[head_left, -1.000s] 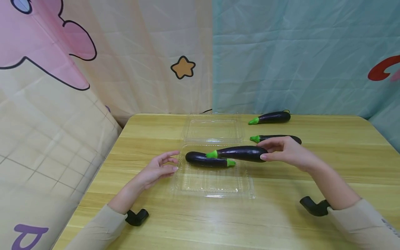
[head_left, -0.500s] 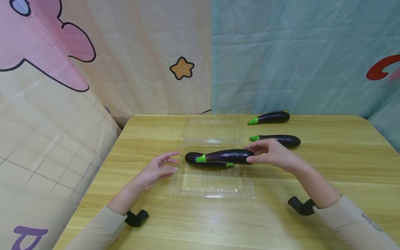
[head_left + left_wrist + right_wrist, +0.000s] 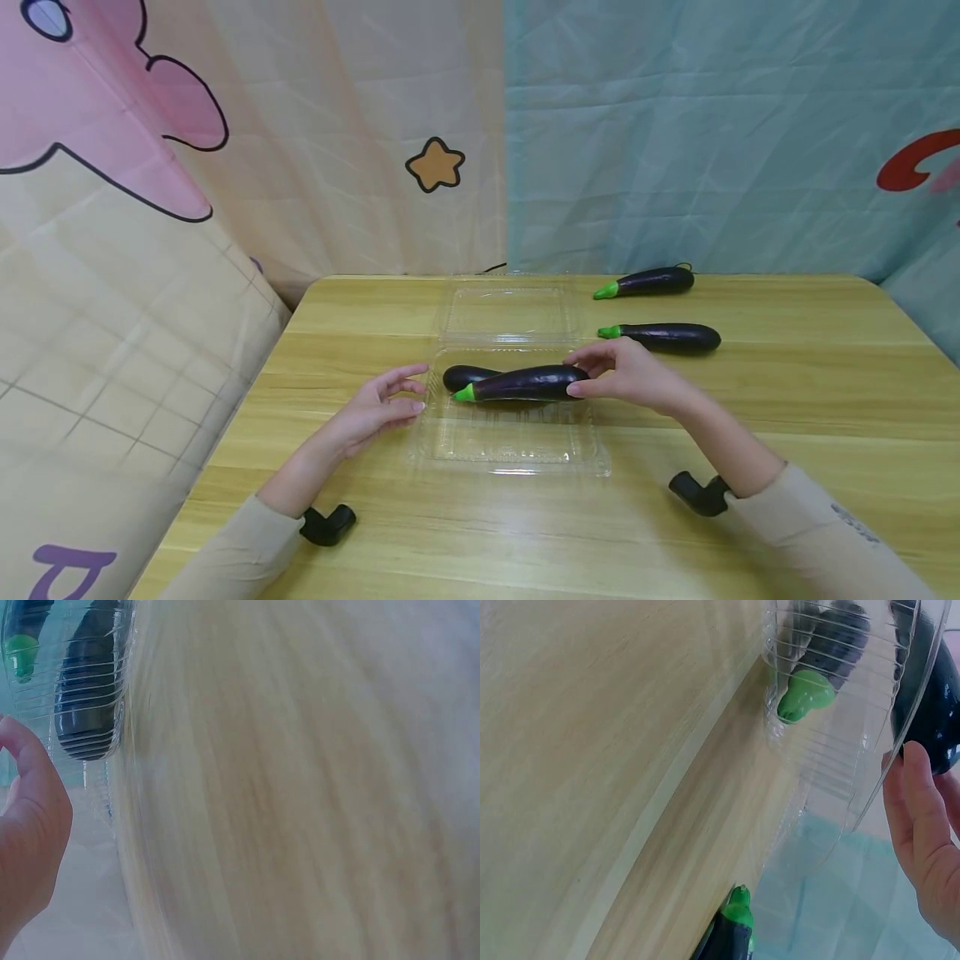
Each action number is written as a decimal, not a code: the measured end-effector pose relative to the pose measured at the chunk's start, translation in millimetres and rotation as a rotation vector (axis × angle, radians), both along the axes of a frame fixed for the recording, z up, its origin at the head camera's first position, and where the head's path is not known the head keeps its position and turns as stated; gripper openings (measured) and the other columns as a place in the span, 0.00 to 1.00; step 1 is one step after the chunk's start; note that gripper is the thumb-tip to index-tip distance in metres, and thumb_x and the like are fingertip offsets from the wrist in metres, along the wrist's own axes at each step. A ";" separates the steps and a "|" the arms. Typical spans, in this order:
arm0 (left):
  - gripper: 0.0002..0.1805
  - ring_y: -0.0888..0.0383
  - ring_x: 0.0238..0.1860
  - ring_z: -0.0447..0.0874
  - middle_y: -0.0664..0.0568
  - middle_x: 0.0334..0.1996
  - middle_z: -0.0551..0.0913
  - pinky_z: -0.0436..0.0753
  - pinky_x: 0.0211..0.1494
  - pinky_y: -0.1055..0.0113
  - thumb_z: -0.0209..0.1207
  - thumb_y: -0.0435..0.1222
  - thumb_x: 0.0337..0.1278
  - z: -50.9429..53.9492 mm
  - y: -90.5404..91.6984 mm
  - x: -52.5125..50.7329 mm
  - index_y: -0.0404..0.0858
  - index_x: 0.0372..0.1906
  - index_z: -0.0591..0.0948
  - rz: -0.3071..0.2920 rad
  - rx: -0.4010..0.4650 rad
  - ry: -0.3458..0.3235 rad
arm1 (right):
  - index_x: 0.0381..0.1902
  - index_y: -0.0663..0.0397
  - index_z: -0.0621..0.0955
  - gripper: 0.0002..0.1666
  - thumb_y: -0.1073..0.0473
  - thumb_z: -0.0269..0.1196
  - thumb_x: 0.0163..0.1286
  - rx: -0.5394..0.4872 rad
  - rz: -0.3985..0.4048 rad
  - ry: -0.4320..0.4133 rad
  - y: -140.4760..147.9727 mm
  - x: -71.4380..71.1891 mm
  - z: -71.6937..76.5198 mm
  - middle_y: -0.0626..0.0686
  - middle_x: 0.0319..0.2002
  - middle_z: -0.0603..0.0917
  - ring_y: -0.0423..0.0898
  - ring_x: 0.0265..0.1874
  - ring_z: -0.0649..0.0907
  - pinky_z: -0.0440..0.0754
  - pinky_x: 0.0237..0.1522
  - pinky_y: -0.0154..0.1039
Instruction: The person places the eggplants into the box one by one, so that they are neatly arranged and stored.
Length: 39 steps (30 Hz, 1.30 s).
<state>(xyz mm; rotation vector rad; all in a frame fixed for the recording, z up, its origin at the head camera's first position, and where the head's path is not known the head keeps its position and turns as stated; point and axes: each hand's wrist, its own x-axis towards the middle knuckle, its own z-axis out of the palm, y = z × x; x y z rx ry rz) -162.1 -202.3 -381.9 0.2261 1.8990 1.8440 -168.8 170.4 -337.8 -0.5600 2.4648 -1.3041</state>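
My right hand (image 3: 626,377) pinches the thick end of an eggplant (image 3: 528,384) between thumb and fingers, its green stem pointing left. That eggplant is over the base of a clear plastic clamshell box (image 3: 510,454), in front of another eggplant (image 3: 463,378) that lies inside along the back and is partly hidden. In the right wrist view, the lying one's green stem (image 3: 808,695) shows through the box wall. At the box's left side, my left hand (image 3: 381,408) has loosely bent fingers at the rim and holds nothing; whether it touches the plastic I cannot tell.
The box's lid (image 3: 510,310) lies folded back behind the base. To the right on the wooden table (image 3: 787,400) are two more eggplants, a nearer one (image 3: 671,337) and a farther one (image 3: 652,282). A printed curtain (image 3: 637,150) hangs behind the table.
My right hand has carried the eggplant left and down, over the clamshell base, and it now covers more of the eggplant lying there. My left hand stays in place.
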 end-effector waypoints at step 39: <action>0.35 0.63 0.37 0.77 0.45 0.48 0.69 0.79 0.41 0.73 0.56 0.25 0.57 -1.7 0.3 0.1 0.30 0.69 0.57 -0.001 0.007 0.014 | 0.44 0.63 0.82 0.20 0.56 0.69 0.56 0.198 0.061 0.196 -39.6 1.8 -13.9 0.48 0.26 0.78 0.41 0.25 0.73 0.74 0.31 0.37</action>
